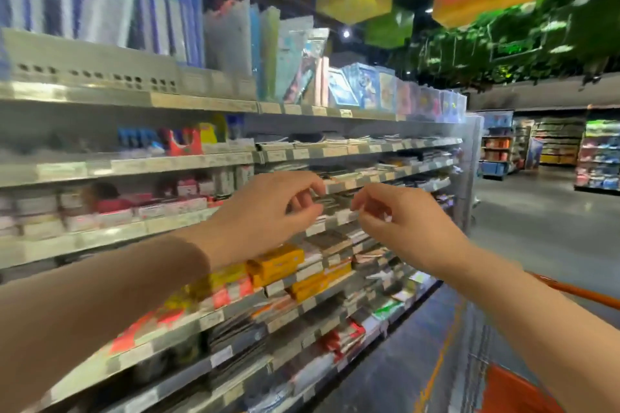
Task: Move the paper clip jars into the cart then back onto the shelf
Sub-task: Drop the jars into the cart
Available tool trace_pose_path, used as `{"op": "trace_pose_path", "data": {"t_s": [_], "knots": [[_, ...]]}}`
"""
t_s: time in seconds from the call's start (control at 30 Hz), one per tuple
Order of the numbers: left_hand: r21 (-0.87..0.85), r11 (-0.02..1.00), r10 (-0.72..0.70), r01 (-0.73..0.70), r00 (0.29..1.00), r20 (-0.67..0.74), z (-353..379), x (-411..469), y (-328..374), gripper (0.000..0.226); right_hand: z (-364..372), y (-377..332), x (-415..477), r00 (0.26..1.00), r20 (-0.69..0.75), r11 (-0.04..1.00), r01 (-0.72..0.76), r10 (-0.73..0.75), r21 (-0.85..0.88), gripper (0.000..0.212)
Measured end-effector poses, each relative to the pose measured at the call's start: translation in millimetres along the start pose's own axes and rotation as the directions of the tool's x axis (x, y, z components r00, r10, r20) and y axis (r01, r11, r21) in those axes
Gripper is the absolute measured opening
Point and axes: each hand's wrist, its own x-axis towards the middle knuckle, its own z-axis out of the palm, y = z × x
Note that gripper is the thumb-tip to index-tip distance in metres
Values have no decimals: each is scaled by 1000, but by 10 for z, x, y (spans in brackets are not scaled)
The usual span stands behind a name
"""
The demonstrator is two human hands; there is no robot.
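Observation:
The frame is blurred by motion. My left hand [265, 214] and my right hand [399, 225] are both raised in front of the stationery shelf [110, 235], close together at middle height. Their fingers are loosely curled, and I see nothing held in either. Small boxes and packs fill the shelf rows behind them. I cannot pick out any paper clip jar in the blur. The orange cart [516, 389] is at the bottom right, its handle [577, 293] running behind my right forearm.
Folders and plastic sleeves stand on the top shelf [201, 104]. Yellow and orange boxes [275, 261] lie below my left hand. The aisle floor [536, 221] opens to the right towards more shelving at the back.

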Motion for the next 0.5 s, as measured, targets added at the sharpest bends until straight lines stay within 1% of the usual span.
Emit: {"op": "trace_pose_path", "data": {"t_s": [0.13,0.2,0.33,0.4,0.5], "knots": [[99,989,-106,108,994,-22,-410,-269,-758,12,577,-464,629,995,23,994,92,-93,54,10],[121,980,-154,158,987,-48,-625,-385,-1166,11,914,-696,990,991,18,989,131,-133,72,9],[217,954,-200,207,978,-55,-1050,-535,-2001,6,1597,-1156,1741,977,4,968,212,-214,135,10],[274,928,-243,251,968,-64,-1239,-610,-2417,11,1894,-1395,2093,968,4,956,246,-249,158,10],[323,901,-266,289,957,-114,-1462,-713,-2972,16,2257,-1705,2551,949,-31,927,314,-315,207,10]]}}
